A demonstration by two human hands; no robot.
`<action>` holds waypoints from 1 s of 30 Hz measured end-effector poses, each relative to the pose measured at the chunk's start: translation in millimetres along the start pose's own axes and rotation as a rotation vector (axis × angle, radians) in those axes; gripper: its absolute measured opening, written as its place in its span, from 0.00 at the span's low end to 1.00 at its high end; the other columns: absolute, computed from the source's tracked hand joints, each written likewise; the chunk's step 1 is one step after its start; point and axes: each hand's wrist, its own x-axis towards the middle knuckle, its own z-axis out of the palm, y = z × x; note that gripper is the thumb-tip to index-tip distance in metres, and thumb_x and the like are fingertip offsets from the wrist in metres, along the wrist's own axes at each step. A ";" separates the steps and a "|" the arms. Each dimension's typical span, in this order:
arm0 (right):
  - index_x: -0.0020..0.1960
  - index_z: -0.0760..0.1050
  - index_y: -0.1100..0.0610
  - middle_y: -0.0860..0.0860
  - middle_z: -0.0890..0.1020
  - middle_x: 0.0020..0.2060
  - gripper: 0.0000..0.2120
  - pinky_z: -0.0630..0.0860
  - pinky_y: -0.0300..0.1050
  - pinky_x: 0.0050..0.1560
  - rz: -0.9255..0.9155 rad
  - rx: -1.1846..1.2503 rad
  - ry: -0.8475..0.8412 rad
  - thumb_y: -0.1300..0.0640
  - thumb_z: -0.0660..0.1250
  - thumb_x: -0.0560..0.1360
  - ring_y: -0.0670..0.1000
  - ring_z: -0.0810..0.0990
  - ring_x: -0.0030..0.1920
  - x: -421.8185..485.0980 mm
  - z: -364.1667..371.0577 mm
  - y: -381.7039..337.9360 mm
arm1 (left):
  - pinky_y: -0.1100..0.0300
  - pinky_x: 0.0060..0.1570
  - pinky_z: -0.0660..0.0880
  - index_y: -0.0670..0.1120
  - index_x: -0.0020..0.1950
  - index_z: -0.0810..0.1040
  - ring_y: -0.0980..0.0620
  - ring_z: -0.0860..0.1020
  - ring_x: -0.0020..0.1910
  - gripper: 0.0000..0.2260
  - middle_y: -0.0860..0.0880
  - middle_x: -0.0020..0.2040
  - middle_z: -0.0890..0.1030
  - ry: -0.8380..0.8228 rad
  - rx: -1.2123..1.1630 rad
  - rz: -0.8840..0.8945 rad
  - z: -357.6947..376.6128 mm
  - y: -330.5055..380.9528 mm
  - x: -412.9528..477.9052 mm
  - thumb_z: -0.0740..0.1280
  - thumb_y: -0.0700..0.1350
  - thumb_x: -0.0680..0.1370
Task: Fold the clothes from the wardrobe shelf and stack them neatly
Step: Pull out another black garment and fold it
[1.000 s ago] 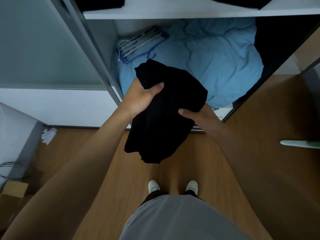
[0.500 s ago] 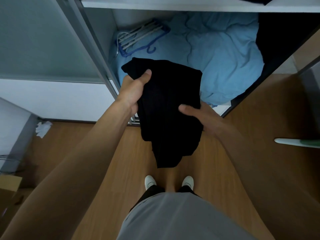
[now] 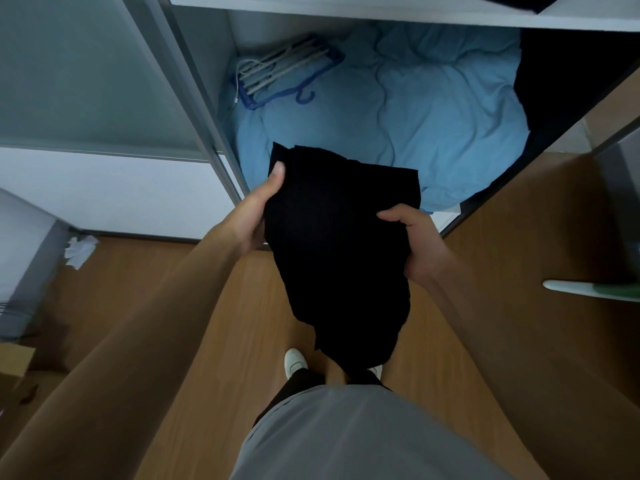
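Since a second ago the black garment [image 3: 339, 244] has been opened out: its upper edge is now spread flat between the hands and its lower end hangs longer, reaching down over the white shoes [image 3: 294, 362] (earlier it was a shorter bunch). Left hand [image 3: 254, 216] grips the upper left edge, thumb on top near the corner, fingers under the cloth. The right hand [image 3: 417, 245] grips the right edge lower down, thumb over, fingers curled behind. The garment is held in the air in front of the open wardrobe, on the near side of the blue bedding [image 3: 415, 116] and above the wood floor [image 3: 207, 306], not on any shelf or stack. Risks, as I judge them: the free lower end is unsupported and could drag on the floor or be trodden on if lowered. The grips sit at unequal heights, so a fold made from here would likely come out skewed. The limp cloth may also slip from the left thumb's hold. No flat folding surface is in view. Hard to make out: the black cloth shows no seams, so its type and orientation cannot be told, and the fingers beneath it are hidden. The wardrobe shelf [image 3: 346, 12] above is cut off at the frame top. The dark mass [image 3: 571, 81] at far right is unreadable.
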 end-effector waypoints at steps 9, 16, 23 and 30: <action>0.58 0.82 0.58 0.52 0.84 0.46 0.15 0.81 0.44 0.50 -0.022 0.113 0.176 0.53 0.67 0.76 0.51 0.84 0.45 0.1 -8.5 -16.4 | 0.46 0.68 0.71 0.39 0.71 0.67 0.47 0.77 0.64 0.43 0.44 0.60 0.80 -0.317 0.260 0.084 16.6 -44.1 -17.2 0.76 0.64 0.67; 0.65 0.80 0.55 0.52 0.85 0.54 0.22 0.81 0.46 0.53 0.017 -0.076 0.256 0.43 0.69 0.76 0.52 0.85 0.53 9.8 -19.5 -19.4 | 0.59 0.49 0.81 0.50 0.58 0.78 0.53 0.84 0.50 0.15 0.52 0.48 0.86 0.080 0.102 0.099 32.0 -45.6 -0.1 0.73 0.41 0.73; 0.71 0.70 0.55 0.52 0.82 0.52 0.25 0.81 0.47 0.52 -0.148 -0.414 0.606 0.62 0.70 0.75 0.51 0.83 0.49 16.8 -26.3 6.2 | 0.61 0.39 0.79 0.51 0.58 0.76 0.50 0.84 0.44 0.17 0.53 0.42 0.84 0.286 0.076 0.151 33.8 -37.2 6.9 0.69 0.39 0.70; 0.68 0.76 0.51 0.48 0.79 0.63 0.19 0.76 0.41 0.62 -0.250 -0.887 0.455 0.58 0.67 0.78 0.47 0.79 0.60 17.9 -20.7 1.6 | 0.68 0.42 0.78 0.56 0.77 0.62 0.68 0.81 0.44 0.36 0.56 0.60 0.76 0.323 0.259 0.266 24.8 -32.6 8.8 0.66 0.29 0.75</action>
